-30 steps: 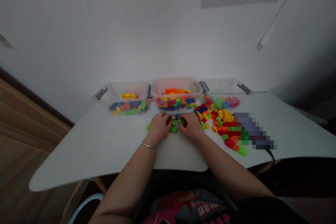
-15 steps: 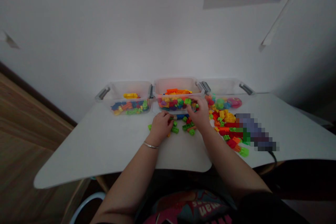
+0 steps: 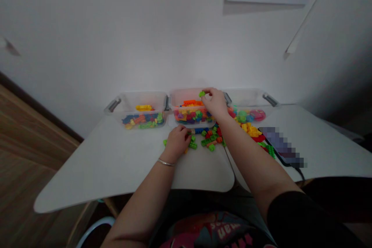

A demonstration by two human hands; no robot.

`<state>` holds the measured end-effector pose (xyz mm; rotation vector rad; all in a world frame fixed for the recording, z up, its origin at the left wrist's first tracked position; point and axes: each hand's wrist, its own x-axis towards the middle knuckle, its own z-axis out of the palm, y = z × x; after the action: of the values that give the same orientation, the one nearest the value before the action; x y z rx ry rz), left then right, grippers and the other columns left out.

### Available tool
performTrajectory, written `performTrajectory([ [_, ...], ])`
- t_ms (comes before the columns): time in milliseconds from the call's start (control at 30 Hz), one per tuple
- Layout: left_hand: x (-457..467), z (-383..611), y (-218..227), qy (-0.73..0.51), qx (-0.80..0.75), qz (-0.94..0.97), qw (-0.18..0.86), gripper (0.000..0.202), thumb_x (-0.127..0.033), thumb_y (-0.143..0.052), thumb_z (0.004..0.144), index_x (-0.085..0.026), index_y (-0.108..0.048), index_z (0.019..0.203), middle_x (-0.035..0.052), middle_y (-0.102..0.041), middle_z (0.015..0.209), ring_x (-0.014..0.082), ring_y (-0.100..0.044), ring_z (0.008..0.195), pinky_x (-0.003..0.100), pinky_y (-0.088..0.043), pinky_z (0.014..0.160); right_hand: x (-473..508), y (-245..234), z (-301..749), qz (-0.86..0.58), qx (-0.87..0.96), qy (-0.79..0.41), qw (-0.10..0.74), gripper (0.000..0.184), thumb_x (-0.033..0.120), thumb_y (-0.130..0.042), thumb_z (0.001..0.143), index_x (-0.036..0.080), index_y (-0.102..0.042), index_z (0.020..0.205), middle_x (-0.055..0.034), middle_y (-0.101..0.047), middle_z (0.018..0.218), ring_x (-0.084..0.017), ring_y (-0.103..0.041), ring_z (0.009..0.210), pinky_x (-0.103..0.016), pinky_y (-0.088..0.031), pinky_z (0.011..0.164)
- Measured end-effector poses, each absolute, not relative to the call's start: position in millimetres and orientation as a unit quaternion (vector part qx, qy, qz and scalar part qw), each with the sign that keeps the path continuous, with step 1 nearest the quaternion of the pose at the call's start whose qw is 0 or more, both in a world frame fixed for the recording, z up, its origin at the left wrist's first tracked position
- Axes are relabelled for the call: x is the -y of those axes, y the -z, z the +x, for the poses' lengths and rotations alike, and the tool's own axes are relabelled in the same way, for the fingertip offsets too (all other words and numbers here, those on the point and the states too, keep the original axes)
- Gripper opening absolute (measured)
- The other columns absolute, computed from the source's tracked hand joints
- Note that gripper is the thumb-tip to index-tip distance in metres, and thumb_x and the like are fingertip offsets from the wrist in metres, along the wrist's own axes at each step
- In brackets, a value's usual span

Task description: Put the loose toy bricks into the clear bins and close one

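My right hand (image 3: 215,102) is raised over the middle clear plastic box (image 3: 193,124), pinching a light green toy brick (image 3: 201,93) between thumb and fingers. Orange, red and other coloured bricks fill the lower part of that box. My left hand (image 3: 178,141) rests on the table with fingers curled down among small bricks; what they hold, if anything, is hidden. Right beside it lie green bricks (image 3: 193,142). A blue brick piece (image 3: 200,130) lies in front of the middle box, and a small pile of green and red bricks (image 3: 211,139) is just right of the left hand.
A left clear box (image 3: 142,100) and a right clear box (image 3: 247,99) flank the middle one, both holding bricks. More yellow and red bricks (image 3: 250,129) lie beyond my right forearm. A pixelated phone-like object (image 3: 281,147) with a cable lies on the white table (image 3: 122,166).
My right hand has risen from just in front of the middle box to above it, carrying the light green brick. My left hand has stayed nearly in place.
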<state>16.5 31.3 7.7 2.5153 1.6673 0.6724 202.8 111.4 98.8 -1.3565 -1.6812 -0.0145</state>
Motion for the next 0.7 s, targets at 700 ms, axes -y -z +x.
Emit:
performTrajectory([
  [700, -31, 18, -7, -0.223, -0.555, 0.801, 0.021, 0.021, -0.024, -0.057, 0.086, -0.018, -0.066, 0.104, 0.0088, -0.063, 0.106, 0.0228, -0.058, 0.102, 0.035, -0.047, 0.092, -104, -95, 200, -0.552, 0.705, 0.004, 0.444, 0.026, 0.023, -0.059, 0.078, 0.019, -0.069, 0.100, -0.0092, -0.071, 0.100, -0.025, -0.063, 0.093, -0.045, -0.047, 0.092],
])
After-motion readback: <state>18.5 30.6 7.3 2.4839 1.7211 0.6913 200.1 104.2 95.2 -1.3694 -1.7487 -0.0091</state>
